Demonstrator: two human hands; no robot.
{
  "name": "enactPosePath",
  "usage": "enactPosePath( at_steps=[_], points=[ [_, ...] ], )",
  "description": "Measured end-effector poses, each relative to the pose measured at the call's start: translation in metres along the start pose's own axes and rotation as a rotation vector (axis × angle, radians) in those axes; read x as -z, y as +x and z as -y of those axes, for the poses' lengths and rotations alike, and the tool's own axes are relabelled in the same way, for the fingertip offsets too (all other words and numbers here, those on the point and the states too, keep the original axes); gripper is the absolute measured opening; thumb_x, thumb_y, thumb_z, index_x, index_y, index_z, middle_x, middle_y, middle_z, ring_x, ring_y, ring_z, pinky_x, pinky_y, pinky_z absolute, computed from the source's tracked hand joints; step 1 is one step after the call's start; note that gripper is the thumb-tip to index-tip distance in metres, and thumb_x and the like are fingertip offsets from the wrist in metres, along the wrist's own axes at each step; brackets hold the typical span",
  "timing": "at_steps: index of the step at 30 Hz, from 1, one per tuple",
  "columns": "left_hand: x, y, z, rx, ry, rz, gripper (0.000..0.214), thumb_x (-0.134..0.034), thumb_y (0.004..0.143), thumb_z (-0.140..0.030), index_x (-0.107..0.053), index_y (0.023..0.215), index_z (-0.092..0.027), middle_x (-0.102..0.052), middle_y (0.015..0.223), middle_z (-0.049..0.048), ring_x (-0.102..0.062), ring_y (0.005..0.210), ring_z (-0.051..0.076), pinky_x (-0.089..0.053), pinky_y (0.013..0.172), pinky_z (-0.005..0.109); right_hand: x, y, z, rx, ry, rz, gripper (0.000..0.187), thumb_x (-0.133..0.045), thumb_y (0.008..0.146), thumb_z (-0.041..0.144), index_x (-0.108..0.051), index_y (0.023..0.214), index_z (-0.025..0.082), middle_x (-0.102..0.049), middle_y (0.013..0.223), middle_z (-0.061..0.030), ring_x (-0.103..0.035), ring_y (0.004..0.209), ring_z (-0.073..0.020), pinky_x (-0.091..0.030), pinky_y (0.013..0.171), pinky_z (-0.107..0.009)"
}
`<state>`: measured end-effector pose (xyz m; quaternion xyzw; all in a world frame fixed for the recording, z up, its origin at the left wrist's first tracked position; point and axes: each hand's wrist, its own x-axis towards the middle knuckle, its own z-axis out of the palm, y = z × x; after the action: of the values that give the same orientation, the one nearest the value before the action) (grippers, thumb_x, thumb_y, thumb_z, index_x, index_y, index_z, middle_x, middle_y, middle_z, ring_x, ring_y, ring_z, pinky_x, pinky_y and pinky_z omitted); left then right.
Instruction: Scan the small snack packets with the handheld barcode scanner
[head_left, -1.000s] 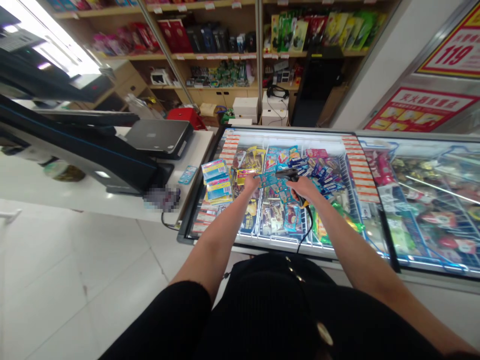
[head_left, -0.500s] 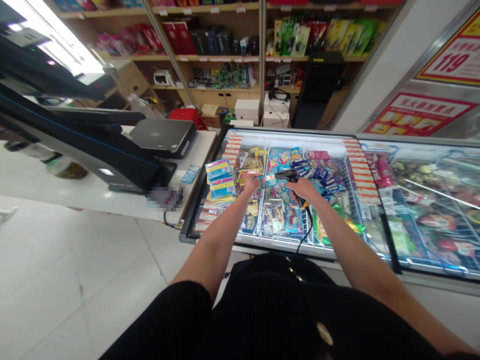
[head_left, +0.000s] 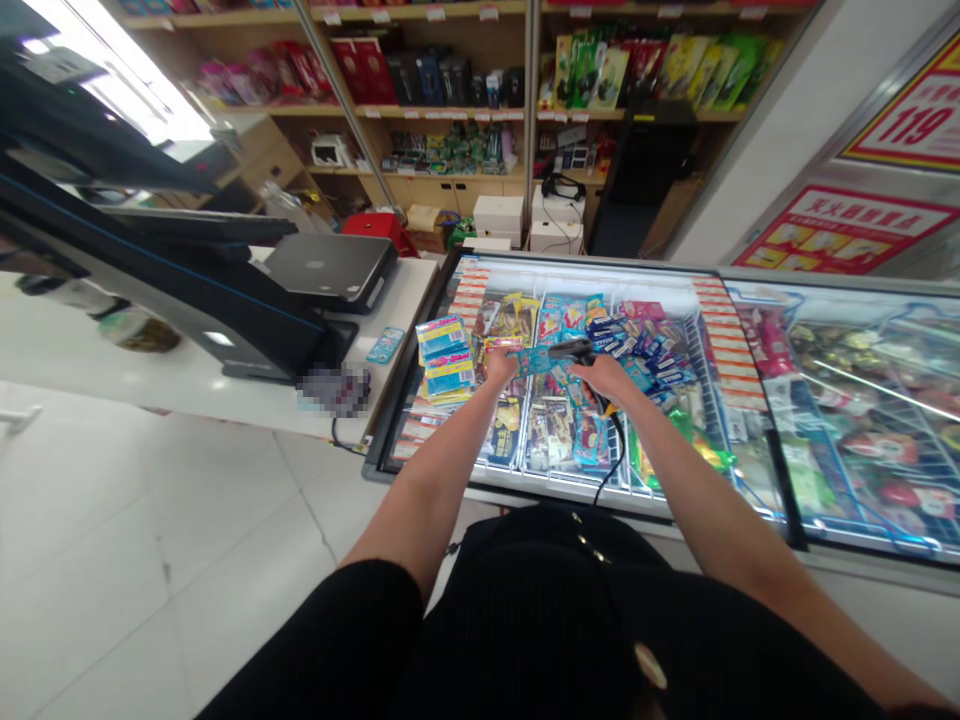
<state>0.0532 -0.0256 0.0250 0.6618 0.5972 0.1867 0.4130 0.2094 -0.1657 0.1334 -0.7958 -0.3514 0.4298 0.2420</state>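
Observation:
My left hand (head_left: pixel 501 365) is closed on a small teal packet (head_left: pixel 534 359) and holds it above the glass lid of a chest freezer (head_left: pixel 570 270). My right hand (head_left: pixel 606 377) grips a dark corded barcode scanner (head_left: pixel 570 350) whose head points at the packet from the right. Its black cable (head_left: pixel 613 452) hangs down toward my body. A short stack of colourful packets (head_left: pixel 444 358) lies on the glass just left of my left hand.
A white counter (head_left: pixel 225 385) at the left carries a black checkout terminal (head_left: pixel 187 300), a closed laptop (head_left: pixel 330 268) and a small teal card (head_left: pixel 385 345). Another freezer (head_left: pixel 862 400) adjoins on the right. Shelves of goods (head_left: pixel 480 90) line the back wall. White tile floor (head_left: pixel 150 560) lies at the lower left.
Both hands stay over the freezer with packet and scanner held together; the view has drifted slightly, with little other movement.

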Motion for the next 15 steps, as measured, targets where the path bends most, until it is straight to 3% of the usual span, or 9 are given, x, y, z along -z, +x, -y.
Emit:
enactPosePath(
  at_steps=[8,15],
  points=[
    [0.008,-0.011,-0.009,0.021,0.033,-0.008,0.031,-0.059,0.068,-0.014,-0.071,0.097,-0.012,-0.070,0.084,0.0060,-0.064,0.078,0.018,-0.045,0.067,0.022,-0.008,0.017,-0.014,0.029,-0.010,0.010,0.035,-0.062,0.079,0.043,-0.050,0.058,0.018,-0.057,0.048,-0.0040,-0.054,0.039,-0.0146,-0.042,0.042,-0.023],
    [0.006,-0.004,0.005,0.065,0.154,0.031,0.023,-0.060,0.068,-0.012,-0.070,0.089,-0.011,-0.069,0.085,0.0095,-0.064,0.082,0.020,-0.044,0.067,0.023,-0.008,0.018,-0.012,0.017,-0.020,-0.006,0.033,-0.063,0.079,0.042,-0.052,0.059,0.017,-0.058,0.050,-0.0048,-0.055,0.041,-0.0149,-0.043,0.044,-0.023]
  ],
)
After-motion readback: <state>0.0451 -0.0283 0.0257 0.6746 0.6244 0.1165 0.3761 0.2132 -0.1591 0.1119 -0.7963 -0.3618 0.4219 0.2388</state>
